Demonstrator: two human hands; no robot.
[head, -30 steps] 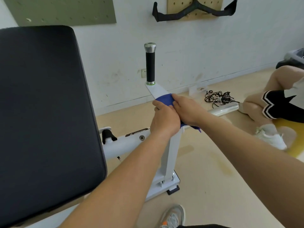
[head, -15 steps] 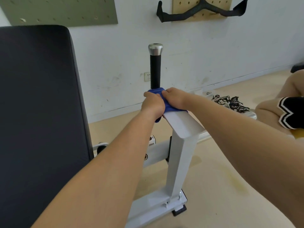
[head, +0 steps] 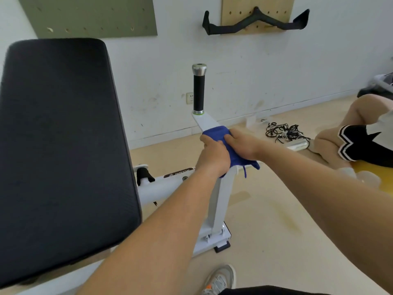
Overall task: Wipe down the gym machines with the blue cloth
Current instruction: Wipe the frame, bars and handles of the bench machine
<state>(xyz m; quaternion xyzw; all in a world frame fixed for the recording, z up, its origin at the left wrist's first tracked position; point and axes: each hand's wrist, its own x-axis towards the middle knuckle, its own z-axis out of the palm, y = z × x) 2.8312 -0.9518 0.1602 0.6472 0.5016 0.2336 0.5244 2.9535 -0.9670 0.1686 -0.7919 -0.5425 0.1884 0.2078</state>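
Observation:
The blue cloth [head: 219, 134] is wrapped over the top of a white machine arm [head: 205, 122], just below its upright black handle [head: 199, 92]. My left hand [head: 213, 155] and my right hand [head: 242, 142] both grip the cloth, side by side, fingers curled round the arm. A loose corner of cloth hangs below my right wrist. The white post [head: 221, 201] under the arm runs down to a floor plate.
A large black padded backrest [head: 59, 145] fills the left. Another person sits on the floor at right [head: 348, 137], beside a tangle of black cables [head: 285, 132]. A black bar attachment [head: 255, 22] hangs on a wall pegboard. My shoe [head: 220, 279] is below.
Both hands and the cloth have slid back down the white arm, away from the base of the black handle. The view has pulled back and shifted right.

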